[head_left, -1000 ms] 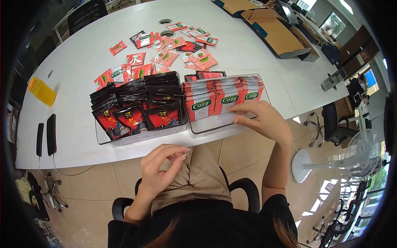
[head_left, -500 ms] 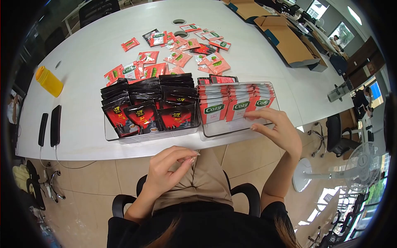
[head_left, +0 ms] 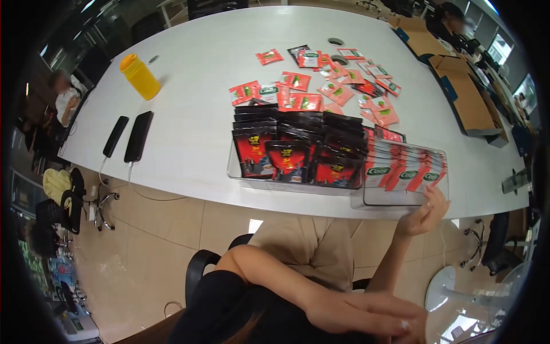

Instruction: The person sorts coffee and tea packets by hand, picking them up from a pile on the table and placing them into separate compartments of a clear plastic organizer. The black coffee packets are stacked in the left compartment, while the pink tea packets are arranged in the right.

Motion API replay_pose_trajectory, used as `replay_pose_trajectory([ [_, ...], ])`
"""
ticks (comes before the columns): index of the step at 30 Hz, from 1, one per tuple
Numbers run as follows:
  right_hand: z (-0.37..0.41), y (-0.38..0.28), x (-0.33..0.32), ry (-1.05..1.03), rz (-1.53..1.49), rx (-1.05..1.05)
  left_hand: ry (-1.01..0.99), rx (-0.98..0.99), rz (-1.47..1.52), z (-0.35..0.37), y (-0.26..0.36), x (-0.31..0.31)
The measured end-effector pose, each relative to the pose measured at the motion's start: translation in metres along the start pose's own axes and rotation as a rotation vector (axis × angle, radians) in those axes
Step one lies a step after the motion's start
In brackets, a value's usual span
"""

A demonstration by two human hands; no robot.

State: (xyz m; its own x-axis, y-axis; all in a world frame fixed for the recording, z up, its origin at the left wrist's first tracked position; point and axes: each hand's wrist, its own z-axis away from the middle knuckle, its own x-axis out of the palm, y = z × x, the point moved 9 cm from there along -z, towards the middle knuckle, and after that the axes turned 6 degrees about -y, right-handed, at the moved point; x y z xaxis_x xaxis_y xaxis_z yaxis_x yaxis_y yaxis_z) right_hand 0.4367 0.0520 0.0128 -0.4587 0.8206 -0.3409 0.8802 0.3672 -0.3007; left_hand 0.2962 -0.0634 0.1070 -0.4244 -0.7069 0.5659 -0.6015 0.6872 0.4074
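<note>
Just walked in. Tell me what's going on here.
A seated person's right hand, with nothing visible in it, is by the front of a clear tray of Cozy packets; whether it touches is unclear. The left hand, blurred, is low across the body near the right arm. Beside that tray, a second tray holds black-and-red packets. Loose packets lie scattered behind on the table.

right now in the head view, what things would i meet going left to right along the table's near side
Slim black device, black phone, boxed G7 sachets, boxed Cozy sachets, grey see-through bottle.
</note>
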Motion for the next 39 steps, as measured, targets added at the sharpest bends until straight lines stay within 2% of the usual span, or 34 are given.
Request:
replay_pose_trajectory([
  [3, 0.004, 0.006, 0.003, -0.026, -0.018, 0.014, -0.093, -0.023, 0.32, -0.015, -0.017, 0.02],
  [10, 0.002, -0.001, 0.003, -0.027, 0.015, -0.043, -0.119, -0.022, 0.629, -0.025, -0.047, 0.024],
  [39, 0.002, -0.001, 0.002, -0.006, 0.018, -0.03, -0.144, 0.099, 0.798, -0.037, -0.04, 0.03],
])
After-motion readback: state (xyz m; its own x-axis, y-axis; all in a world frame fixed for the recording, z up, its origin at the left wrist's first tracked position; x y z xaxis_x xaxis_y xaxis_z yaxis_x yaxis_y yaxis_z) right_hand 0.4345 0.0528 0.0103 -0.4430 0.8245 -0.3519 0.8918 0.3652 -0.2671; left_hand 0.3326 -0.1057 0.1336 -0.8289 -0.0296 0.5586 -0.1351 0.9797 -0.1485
